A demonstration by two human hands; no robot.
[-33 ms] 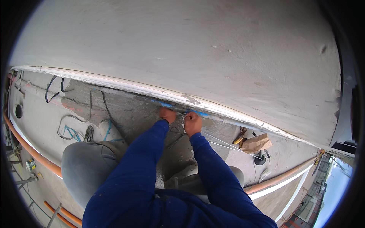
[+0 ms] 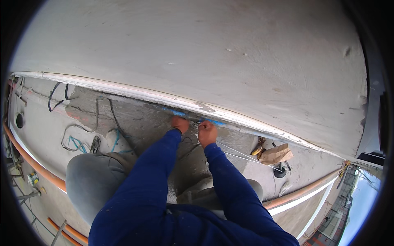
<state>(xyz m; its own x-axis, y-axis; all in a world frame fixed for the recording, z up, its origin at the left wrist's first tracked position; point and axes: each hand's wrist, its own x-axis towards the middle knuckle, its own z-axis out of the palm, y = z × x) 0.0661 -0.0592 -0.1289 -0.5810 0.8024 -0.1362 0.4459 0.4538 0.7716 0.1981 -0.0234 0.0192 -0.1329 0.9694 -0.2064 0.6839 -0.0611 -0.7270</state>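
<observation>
Both of my blue-sleeved arms reach forward to a grey pipe with bright blue stretches, which runs along the foot of the plastered wall. My left hand is curled closed right against the pipe's near side. A short way to its right, my right hand is closed in a pinch beside a blue stretch. Whatever the fingers of either hand hold is hidden or too small to make out. Thin white rods slant across the floor to the right of my right hand.
A white ledge crosses the wall's base. Leftward lie a dark looped cable and blue cord. Rightward are bananas, a brown paper bag and a round black base. Orange pipes border the walkway.
</observation>
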